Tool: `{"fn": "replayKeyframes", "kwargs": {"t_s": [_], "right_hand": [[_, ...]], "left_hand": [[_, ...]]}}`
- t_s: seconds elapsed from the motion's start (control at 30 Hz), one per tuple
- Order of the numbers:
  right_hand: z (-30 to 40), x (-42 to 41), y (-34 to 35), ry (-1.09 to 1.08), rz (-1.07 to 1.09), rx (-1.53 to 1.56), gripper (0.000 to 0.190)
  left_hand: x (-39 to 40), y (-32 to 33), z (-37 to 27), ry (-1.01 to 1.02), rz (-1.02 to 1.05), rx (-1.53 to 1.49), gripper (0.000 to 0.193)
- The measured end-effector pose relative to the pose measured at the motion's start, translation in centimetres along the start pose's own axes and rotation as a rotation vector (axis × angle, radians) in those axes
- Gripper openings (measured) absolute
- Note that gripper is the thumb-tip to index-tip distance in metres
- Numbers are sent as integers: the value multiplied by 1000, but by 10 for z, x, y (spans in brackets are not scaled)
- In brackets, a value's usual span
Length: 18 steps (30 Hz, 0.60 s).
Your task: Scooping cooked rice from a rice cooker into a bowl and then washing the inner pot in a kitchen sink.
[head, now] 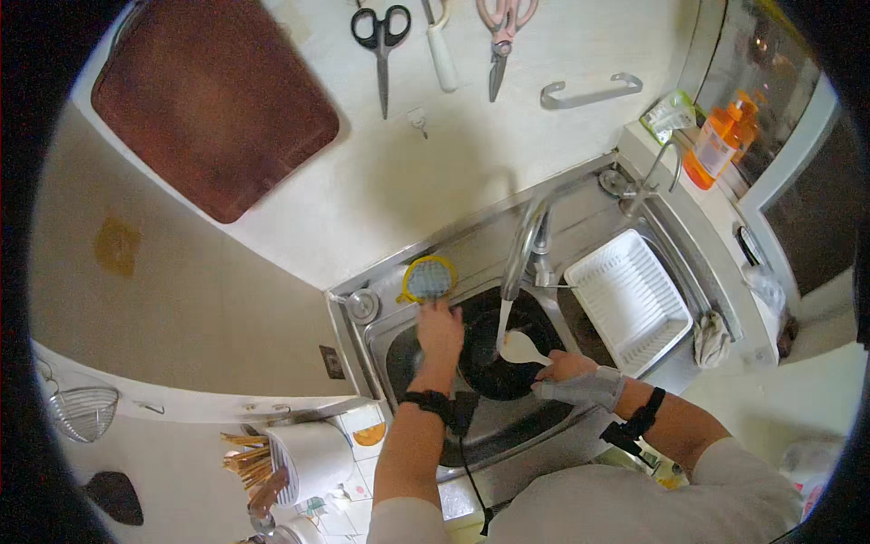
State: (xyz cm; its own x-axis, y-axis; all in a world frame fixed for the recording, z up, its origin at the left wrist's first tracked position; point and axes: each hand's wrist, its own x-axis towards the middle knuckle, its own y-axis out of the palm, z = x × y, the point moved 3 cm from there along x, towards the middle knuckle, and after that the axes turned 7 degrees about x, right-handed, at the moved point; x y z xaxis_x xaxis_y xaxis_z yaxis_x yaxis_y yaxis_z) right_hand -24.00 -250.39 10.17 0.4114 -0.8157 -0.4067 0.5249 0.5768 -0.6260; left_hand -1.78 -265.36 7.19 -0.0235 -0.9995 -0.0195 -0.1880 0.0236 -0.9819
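Note:
My right hand (571, 367) grips the handle of a white spoon or rice paddle (522, 347); its head lies beside the stream of water from the faucet (523, 248). Below it, a round black pan (499, 381) sits in the steel sink basin (496, 442). My left hand (440, 331) reaches to the sink's back ledge, its fingertips at the near edge of a round scrubbing pad (429, 279) with a yellow rim. The fingers are blurred, so whether they hold the pad is unclear. A grey covering (581, 391) lies along my right wrist.
A white ribbed dish basket (632, 299) stands right of the faucet. A drain strainer (363, 306) sits on the left ledge. An orange soap bottle (710, 149), a small tap (663, 170) and a crumpled cloth (712, 340) are at the right. Scissors (383, 61) hang on the wall.

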Motion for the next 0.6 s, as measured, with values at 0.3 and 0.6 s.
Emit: {"fn": "replayKeyframes", "kwargs": {"t_s": [0.3,0.6], "right_hand": [[24,-5,-10,-85,6,-89,55],[16,6,-2,-156,38,-373,52]], "left_hand": [[53,10,36,114,-46,206,49],[-79,28,54,-292,-42,-904,46]]}}
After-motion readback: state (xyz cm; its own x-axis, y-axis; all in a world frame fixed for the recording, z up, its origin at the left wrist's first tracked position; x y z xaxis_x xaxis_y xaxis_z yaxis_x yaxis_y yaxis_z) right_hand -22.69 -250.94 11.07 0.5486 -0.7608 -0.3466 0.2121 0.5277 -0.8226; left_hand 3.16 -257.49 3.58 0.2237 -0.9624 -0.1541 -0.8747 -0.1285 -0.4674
